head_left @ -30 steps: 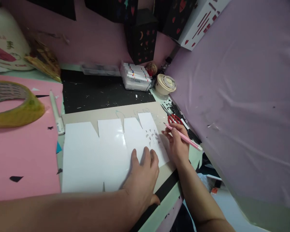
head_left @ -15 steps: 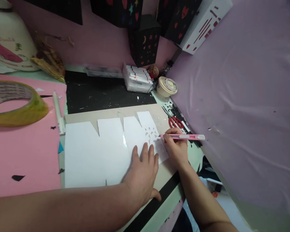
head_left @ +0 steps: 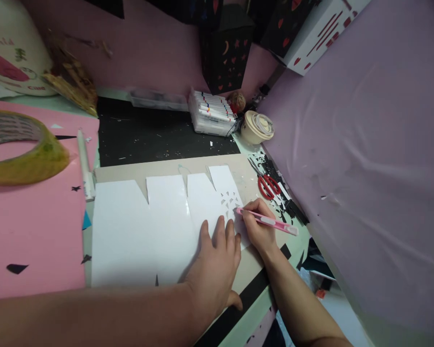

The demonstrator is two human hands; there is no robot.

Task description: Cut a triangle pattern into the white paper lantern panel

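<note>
A white card sheet with notched flaps lies flat on a beige board. My left hand presses flat on the sheet's right part, fingers spread. My right hand grips a pink craft knife like a pen. Its tip touches the small cut-out pattern on the rightmost panel.
Red-handled scissors and paper scraps lie to the right by the purple wall. A marker box, a tape roll and black lanterns stand at the back. At the left are pink paper, a big tape roll and a white pen.
My right hand has brought the knife down from above the sheet to the cut-out pattern. The left hand has stayed pressed on the sheet. The view has shifted slightly.
</note>
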